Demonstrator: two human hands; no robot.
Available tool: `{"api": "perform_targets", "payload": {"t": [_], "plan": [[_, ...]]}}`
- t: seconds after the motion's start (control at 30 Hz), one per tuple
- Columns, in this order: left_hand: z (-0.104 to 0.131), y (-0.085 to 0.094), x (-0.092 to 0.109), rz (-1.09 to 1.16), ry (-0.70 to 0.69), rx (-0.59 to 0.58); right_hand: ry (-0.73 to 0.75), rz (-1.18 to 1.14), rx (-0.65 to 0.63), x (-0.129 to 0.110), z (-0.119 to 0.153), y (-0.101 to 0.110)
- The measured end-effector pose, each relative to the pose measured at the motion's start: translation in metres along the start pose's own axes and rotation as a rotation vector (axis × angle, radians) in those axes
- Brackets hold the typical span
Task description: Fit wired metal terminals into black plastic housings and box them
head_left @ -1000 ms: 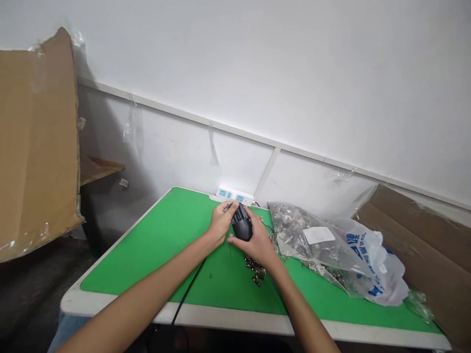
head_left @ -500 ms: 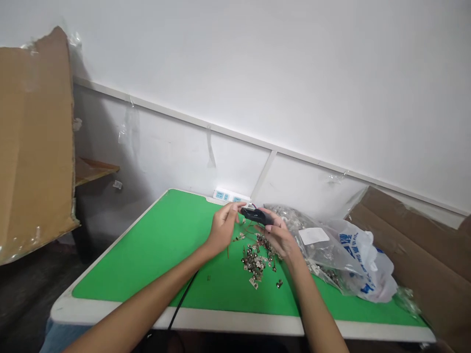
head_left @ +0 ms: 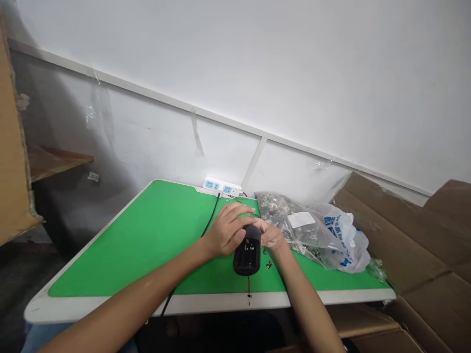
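Note:
A black rounded case (head_left: 247,262), about the size of a computer mouse, is held over the table's near half. Its open hollow faces me and shows small metal contacts inside. My left hand (head_left: 227,230) grips the case's upper left side, thumb at its edge and fingers curled over the top. At its upper right side, my right hand (head_left: 271,235) is closed against the case; its fingertips are partly hidden. Below the case hangs a thin red wire (head_left: 248,283) with a small dark end. Small metal pieces (head_left: 269,264) lie beside my right wrist; others are hidden behind the hands.
The green-topped table (head_left: 121,245) has a white rim. A white power strip (head_left: 222,187) stands at the back, with a black cable (head_left: 211,218) running from it. Clear and white plastic bags (head_left: 340,238) lie right. Cardboard (head_left: 415,230) leans beyond them; more cardboard (head_left: 13,147) stands left.
The case has come nearer to me and turned from sideways to upright, its hollow now facing me. Both hands have closed in around it, hiding most of the metal pile. My view has shifted right.

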State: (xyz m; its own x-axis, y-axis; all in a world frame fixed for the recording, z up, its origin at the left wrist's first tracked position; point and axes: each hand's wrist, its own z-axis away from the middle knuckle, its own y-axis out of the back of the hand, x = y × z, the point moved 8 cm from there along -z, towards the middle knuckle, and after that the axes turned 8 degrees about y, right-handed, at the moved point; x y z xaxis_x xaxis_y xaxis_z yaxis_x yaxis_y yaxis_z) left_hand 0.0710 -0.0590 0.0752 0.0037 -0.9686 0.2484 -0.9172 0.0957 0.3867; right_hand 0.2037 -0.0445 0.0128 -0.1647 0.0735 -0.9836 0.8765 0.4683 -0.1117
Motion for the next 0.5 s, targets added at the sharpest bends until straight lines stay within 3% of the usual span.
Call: {"api": "perform_targets", "payload": {"t": [0.17,0.27,0.5], "plan": [[-0.003,0.012,-0.003,0.081,0.062,0.098,0.093,-0.025,0.046,-0.009,0.000,0.014],[-0.005,0.016,0.003,0.141,0.020,0.132,0.120,-0.030,0.074,-0.011,0.002,0.024],[-0.008,0.006,0.022,0.172,-0.078,0.113,0.145,0.004,0.135,-0.013,0.004,0.032]]}}
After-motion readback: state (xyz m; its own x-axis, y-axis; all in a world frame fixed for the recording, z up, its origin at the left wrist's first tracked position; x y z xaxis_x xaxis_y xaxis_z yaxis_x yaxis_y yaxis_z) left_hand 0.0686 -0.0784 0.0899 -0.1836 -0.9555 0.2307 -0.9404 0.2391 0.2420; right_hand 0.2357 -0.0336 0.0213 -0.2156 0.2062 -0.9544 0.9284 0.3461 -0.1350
